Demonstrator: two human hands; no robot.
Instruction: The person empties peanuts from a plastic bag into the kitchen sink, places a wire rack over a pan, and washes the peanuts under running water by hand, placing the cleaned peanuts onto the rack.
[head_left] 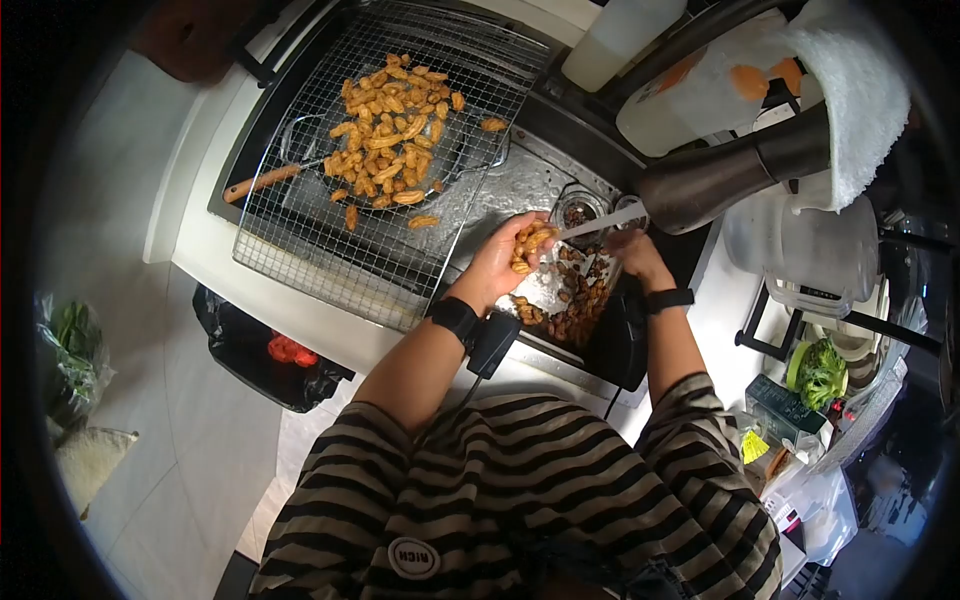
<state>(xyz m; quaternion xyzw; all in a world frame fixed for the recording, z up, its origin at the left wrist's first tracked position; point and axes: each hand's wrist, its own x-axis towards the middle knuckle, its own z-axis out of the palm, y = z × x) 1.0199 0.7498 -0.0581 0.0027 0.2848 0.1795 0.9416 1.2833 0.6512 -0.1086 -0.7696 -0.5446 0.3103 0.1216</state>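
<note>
My left hand [505,262] is closed around a few unshelled peanuts [532,243], palm up, over the stove's right side. Just to its right, my right hand [640,258] hovers by the stove knobs; its fingers are smeared, so what they hold, if anything, is unclear. A pale flat strip [605,220] runs between the two hands. Below them lies a shiny surface with a heap of darker, wet-looking peanuts [580,315]. More peanuts [385,140] are piled on a wire rack [330,250] to the left.
Beneath the rack are a pan and a wooden handle [262,184]. A dark pepper-mill-like cylinder [740,170], a bottle [620,45] and a clear plastic container [800,245] stand at the right. Broccoli [822,372] sits farther right. A black-lined bin [265,350] is below the counter.
</note>
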